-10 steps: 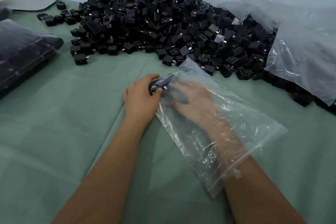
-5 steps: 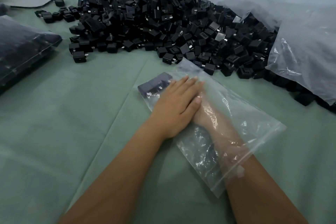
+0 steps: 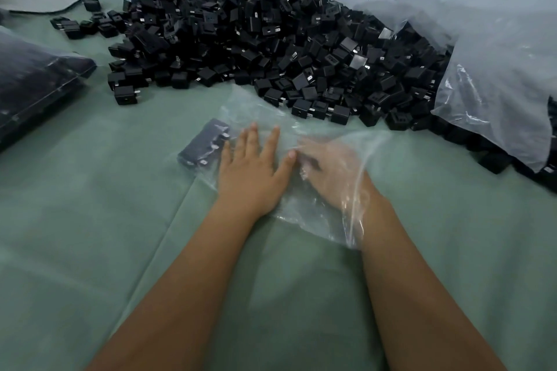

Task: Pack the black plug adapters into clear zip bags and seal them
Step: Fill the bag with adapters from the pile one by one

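I see my left hand [image 3: 251,170] flat, fingers spread, on the bag [image 3: 304,129], right hand [image 3: 334,169] loosely open inside, few adapters [image 3: 205,146] packed, pile [image 3: 271,39] at twelve o'clock waiting

Both bare forearms reach forward side by side. The left hand [image 3: 251,169] lies palm down with its fingers straight and spread, pressing flat on the clear zip bag [image 3: 301,129]. The right hand [image 3: 330,170] is inside that bag, fingers loosely extended toward the left thumb.
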Motion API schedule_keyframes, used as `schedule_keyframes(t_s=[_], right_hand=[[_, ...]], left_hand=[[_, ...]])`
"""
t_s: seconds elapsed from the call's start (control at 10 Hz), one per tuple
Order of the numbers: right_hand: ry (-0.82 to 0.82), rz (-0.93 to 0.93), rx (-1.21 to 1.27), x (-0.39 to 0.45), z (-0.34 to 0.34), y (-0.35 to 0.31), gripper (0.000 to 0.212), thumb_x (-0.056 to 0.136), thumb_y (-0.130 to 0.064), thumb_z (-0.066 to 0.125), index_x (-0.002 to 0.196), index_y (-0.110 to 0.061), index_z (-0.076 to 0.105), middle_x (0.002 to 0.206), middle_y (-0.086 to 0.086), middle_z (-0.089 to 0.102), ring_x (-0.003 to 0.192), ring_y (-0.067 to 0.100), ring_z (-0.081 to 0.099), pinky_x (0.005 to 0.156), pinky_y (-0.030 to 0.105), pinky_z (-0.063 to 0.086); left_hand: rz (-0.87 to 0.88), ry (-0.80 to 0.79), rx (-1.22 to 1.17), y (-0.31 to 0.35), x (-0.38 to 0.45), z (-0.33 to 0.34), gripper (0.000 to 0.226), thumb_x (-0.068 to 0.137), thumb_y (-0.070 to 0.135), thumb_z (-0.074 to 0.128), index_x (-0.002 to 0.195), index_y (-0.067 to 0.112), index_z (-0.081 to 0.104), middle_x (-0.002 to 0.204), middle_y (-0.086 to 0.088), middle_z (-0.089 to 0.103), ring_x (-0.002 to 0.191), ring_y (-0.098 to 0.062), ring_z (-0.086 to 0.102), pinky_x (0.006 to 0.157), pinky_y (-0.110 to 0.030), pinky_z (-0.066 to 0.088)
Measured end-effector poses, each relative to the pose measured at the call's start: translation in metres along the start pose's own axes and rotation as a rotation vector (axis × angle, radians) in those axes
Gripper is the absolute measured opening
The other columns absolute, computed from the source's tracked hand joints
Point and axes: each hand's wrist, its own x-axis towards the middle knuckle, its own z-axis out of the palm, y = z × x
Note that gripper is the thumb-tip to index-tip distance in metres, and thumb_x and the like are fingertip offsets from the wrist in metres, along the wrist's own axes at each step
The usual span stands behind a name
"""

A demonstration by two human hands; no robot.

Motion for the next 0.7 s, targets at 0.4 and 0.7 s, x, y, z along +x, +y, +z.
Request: schedule_keyframes(t_s=[0.4,0.7], right_hand=[[0.384,0.485,0.422,0.017,-0.01,0.032,0.055,0.095,-0.005,0.038,0.146,-0.026,0.034,0.124,-0.002,0.044,0.087,0.008,0.047,0.072,0.021,0.038],[0.195,0.546,0.11,0.036,-0.004,0.044,0.042,0.092,-0.03,0.052,0.132,-0.033,0.043,0.124,0.006,0.04,0.067,0.01,0.045,0.053,0.024,0.031]], left_hand=[[-0.126,0.259,0.091,0.001,-0.001,-0.024,0.058,0.097,0.041,0.04,0.149,0.02,0.031,0.16,-0.019,0.018,0.149,-0.036,0.007,0.12,-0.053,0.003],[0.153,0.15,-0.448,0.064,-0.015,-0.001,0.056,0.095,0.042,0.052,0.142,0.016,0.038,0.152,-0.004,0.035,0.146,-0.022,0.02,0.12,-0.039,0.017]])
